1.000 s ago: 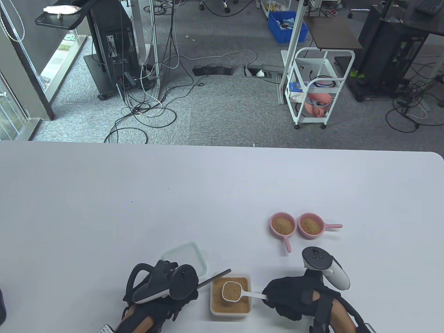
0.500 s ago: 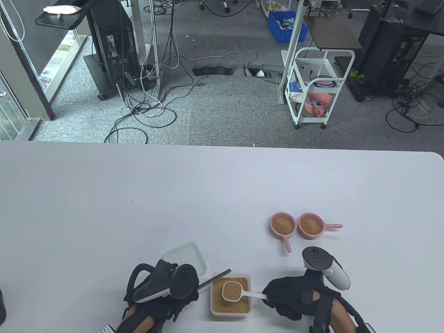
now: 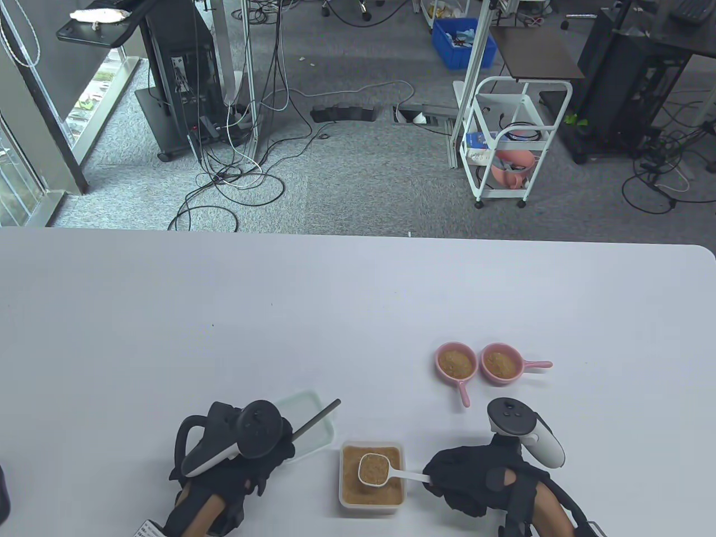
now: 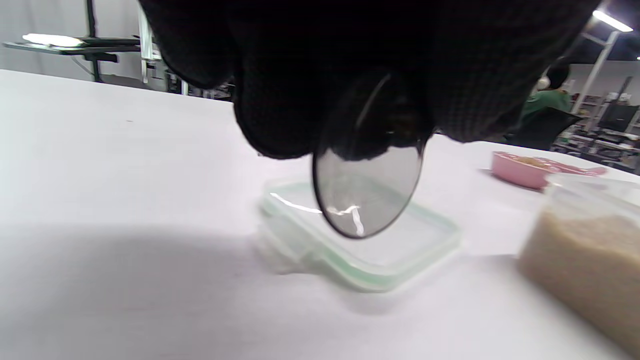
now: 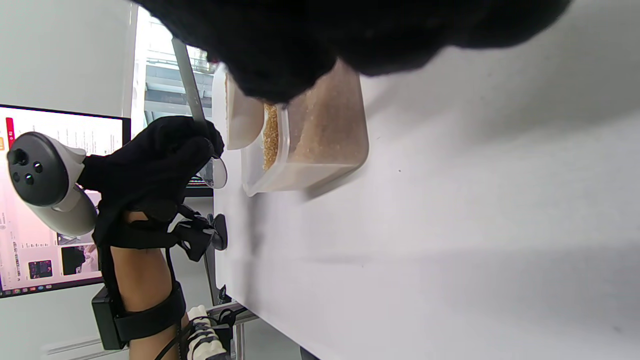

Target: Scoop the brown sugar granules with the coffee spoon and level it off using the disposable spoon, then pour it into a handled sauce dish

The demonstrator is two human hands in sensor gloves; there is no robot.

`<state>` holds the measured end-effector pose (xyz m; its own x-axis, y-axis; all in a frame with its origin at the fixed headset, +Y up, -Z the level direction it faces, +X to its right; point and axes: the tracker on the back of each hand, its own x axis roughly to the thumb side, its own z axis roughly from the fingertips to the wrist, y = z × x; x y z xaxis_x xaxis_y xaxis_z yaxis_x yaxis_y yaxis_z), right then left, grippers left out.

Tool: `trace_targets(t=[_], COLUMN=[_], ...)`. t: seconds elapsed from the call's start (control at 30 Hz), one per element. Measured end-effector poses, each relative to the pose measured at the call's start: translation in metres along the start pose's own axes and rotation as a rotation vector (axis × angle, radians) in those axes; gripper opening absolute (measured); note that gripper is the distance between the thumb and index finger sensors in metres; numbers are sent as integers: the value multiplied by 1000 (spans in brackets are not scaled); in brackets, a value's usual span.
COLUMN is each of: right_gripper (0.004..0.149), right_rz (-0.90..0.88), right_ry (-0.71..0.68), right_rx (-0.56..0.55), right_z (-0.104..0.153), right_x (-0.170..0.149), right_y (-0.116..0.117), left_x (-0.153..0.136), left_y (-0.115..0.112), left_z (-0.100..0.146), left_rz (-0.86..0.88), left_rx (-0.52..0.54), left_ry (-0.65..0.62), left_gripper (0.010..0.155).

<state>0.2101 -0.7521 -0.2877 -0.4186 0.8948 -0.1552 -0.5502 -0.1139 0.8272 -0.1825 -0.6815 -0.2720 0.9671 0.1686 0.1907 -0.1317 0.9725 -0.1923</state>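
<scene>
Over the clear rectangular tub of brown sugar (image 3: 372, 475), my right hand (image 3: 467, 484) grips the white coffee spoon (image 3: 376, 469), filled and apparently levelled. My left hand (image 3: 238, 467) grips the smoky disposable spoon (image 4: 367, 192) aside. Pouring into a pink handled sauce dish (image 3: 456, 363) remains.

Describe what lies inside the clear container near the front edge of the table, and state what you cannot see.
The clear container holds brown sugar granules. The white coffee spoon, filled with sugar, sits over it, held by the right hand. The sugar beneath the spoon bowl is hidden.
</scene>
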Motion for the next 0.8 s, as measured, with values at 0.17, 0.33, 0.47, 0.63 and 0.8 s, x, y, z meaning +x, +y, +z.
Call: trace_targets(t=[0.17,0.33,0.47,0.63,0.8], right_gripper=[44,44,44,44,44], right_rz=[2,5,7,8,7], right_ry=[0,0,-1,1,3], right_rx=[1,0,-1,-1,-2], right_z=[0,0,0,0,0], right_x=[0,0,0,0,0], right_y=[0,0,0,1,1], left_x=[-36,-65,-76,-77,-73], left_y=[1,-8,-15,-24,-29], left_z=[-6,-14,-19,-26,-30], left_rz=[9,19,11,-53,-74], left_rx=[-22,-54,-78,-120,-138], left_ry=[153,281,339,370,363], left_gripper=[41,41,41,41,41])
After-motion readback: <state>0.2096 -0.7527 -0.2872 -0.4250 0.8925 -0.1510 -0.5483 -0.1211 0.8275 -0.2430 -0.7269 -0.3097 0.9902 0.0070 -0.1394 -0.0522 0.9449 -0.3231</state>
